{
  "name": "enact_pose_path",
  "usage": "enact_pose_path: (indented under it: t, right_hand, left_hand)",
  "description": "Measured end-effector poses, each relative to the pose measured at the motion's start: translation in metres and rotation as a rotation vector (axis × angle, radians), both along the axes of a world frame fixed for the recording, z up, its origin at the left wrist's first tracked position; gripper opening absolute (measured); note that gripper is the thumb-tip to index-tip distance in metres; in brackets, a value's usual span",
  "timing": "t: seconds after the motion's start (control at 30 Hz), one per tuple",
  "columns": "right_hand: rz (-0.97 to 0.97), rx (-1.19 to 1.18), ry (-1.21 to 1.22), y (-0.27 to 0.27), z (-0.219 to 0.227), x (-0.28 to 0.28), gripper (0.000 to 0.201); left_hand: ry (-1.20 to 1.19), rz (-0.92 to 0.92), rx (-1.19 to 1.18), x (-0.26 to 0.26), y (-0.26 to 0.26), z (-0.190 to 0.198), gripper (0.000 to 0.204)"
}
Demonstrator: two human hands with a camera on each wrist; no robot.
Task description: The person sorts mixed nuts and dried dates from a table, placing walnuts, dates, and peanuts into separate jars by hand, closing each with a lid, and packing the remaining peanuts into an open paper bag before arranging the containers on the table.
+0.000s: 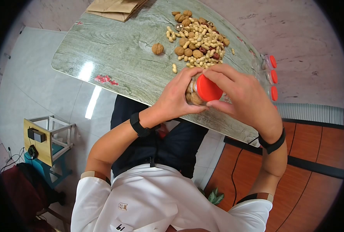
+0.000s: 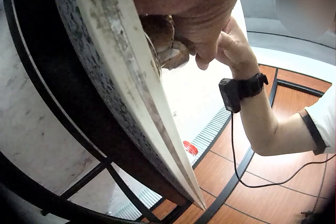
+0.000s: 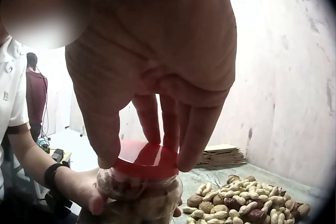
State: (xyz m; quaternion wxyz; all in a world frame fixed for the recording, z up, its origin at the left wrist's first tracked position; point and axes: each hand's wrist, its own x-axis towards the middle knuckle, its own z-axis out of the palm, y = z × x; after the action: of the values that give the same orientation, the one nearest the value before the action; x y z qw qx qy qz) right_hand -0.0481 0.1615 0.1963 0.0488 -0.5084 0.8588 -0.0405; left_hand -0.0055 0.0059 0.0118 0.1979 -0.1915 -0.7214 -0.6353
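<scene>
Jar: clear, nuts inside, held by the near edge of the tabletop.
Red lid: sitting on the jar's mouth; can't tell how tight it is.
Left grip: wrapped round the jar's side.
Right grip: thumb and fingertips pinching the red lid's rim.
Step in hand: screwing the lid down, I'd guess, though honestly one moment can't rule out twisting it off.
Next move calls for: if it's closing, a firm left hold while the right turns, lid kept level so it doesn't cross-thread.
Nut pile: peanuts and walnuts mostly, on the tabletop just past the jar.
</scene>
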Motion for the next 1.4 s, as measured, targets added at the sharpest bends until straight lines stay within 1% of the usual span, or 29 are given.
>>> enact_pose_path:
  t: [0.07, 0.13, 0.2, 0.23, 0.37, 0.43, 0.47, 0.53, 0.57, 0.63, 0.67, 0.73, 0.77, 0.83, 0.87, 0.93, 0.97, 1.03, 1.07, 1.13, 1.17, 1.23, 1.27, 1.33, 1.37, 1.4]
  right_hand:
    - [-0.021, 0.031, 0.008, -0.002, -0.002, 0.001, 0.061]
    - [-0.132, 0.189, 0.125, -0.005, -0.007, 0.003, 0.064]
    - [-0.142, 0.183, 0.167, -0.005, -0.012, 0.003, 0.065]
    - [-0.150, 0.175, 0.208, -0.006, -0.013, 0.004, 0.066]
    - [-0.158, 0.132, 0.221, -0.006, -0.003, 0.008, 0.067]
    - [0.010, -0.078, 0.206, -0.005, 0.001, 0.006, 0.069]
    - [0.009, -0.076, 0.203, -0.003, 0.001, 0.004, 0.069]
    - [0.130, -0.003, 0.162, 0.000, 0.001, 0.001, 0.069]
    - [0.123, -0.002, 0.162, 0.000, 0.001, 0.002, 0.069]
    - [-0.022, 0.095, 0.070, -0.003, 0.001, 0.004, 0.071]
    - [-0.021, 0.095, 0.070, -0.008, 0.002, 0.006, 0.071]
    - [-0.243, 0.359, 0.051, -0.020, 0.007, 0.009, 0.068]
    - [-0.242, 0.358, 0.051, -0.018, 0.007, 0.009, 0.068]
    - [-0.146, 0.123, 0.074, -0.012, 0.008, 0.008, 0.067]
    - [-0.142, 0.125, 0.072, -0.011, 0.009, 0.007, 0.067]
    - [0.087, -0.028, 0.159, -0.008, 0.009, 0.004, 0.058]
    - [0.081, -0.028, 0.158, -0.008, 0.007, 0.003, 0.058]
    - [0.145, -0.058, 0.139, -0.007, 0.000, 0.001, 0.054]
    - [0.144, -0.058, 0.138, -0.007, -0.002, 0.002, 0.054]
    - [0.014, 0.001, 0.107, -0.008, -0.004, 0.005, 0.046]
    - [0.013, 0.001, 0.109, -0.010, -0.006, 0.006, 0.046]
    - [-0.159, 0.279, 0.196, -0.012, -0.009, 0.011, 0.060]
    - [-0.161, 0.278, 0.199, -0.012, -0.012, 0.012, 0.060]
    - [-0.149, 0.218, 0.293, -0.012, -0.016, 0.014, 0.063]
    - [-0.149, 0.216, 0.295, -0.013, -0.013, 0.015, 0.063]
    - [-0.181, 0.202, 0.244, -0.014, -0.009, 0.015, 0.067]
  left_hand:
    - [-0.020, -0.008, -0.004, 0.001, -0.001, 0.001, 0.098]
    - [-0.038, -0.016, -0.006, 0.001, -0.001, 0.002, 0.098]
    - [-0.013, -0.007, 0.040, 0.000, 0.000, 0.002, 0.091]
    - [-0.014, -0.004, 0.043, 0.001, 0.000, 0.002, 0.091]
    - [0.019, 0.003, 0.051, -0.001, 0.001, 0.000, 0.093]
    - [0.041, 0.013, 0.055, -0.001, 0.001, -0.001, 0.093]
    - [0.050, 0.014, 0.070, -0.002, 0.002, -0.002, 0.094]
    - [0.057, 0.005, 0.086, -0.001, 0.003, -0.002, 0.094]
    - [0.035, -0.009, 0.078, -0.001, 0.002, -0.001, 0.094]
    - [0.014, -0.021, 0.071, -0.001, 0.001, 0.001, 0.093]
    - [-0.002, -0.022, 0.058, 0.000, 0.000, 0.001, 0.092]
    - [-0.017, -0.022, 0.044, 0.000, 0.000, 0.001, 0.092]
    - [0.008, -0.009, 0.048, -0.001, 0.001, 0.000, 0.091]
    - [0.030, 0.009, 0.054, -0.002, 0.002, -0.001, 0.090]
    - [0.019, 0.001, 0.064, -0.001, 0.002, -0.001, 0.090]
    - [0.007, -0.012, 0.072, -0.001, 0.001, 0.000, 0.090]
    - [0.018, -0.010, 0.072, -0.001, 0.001, 0.001, 0.090]
    - [0.030, -0.014, 0.073, -0.002, 0.002, 0.001, 0.090]
    - [0.024, -0.011, 0.073, -0.002, 0.002, 0.001, 0.090]
    - [0.017, -0.006, 0.072, -0.001, 0.002, 0.000, 0.091]
    - [0.008, -0.009, 0.068, -0.001, 0.002, 0.000, 0.091]
    - [0.004, -0.014, 0.065, -0.001, 0.001, 0.000, 0.091]
    - [-0.020, -0.014, 0.043, 0.000, 0.001, 0.000, 0.092]
    - [-0.040, -0.011, 0.019, 0.001, 0.001, 0.001, 0.093]
    - [-0.023, -0.001, 0.039, 0.000, 0.001, 0.001, 0.093]
    - [-0.006, 0.009, 0.059, 0.000, 0.002, 0.001, 0.092]
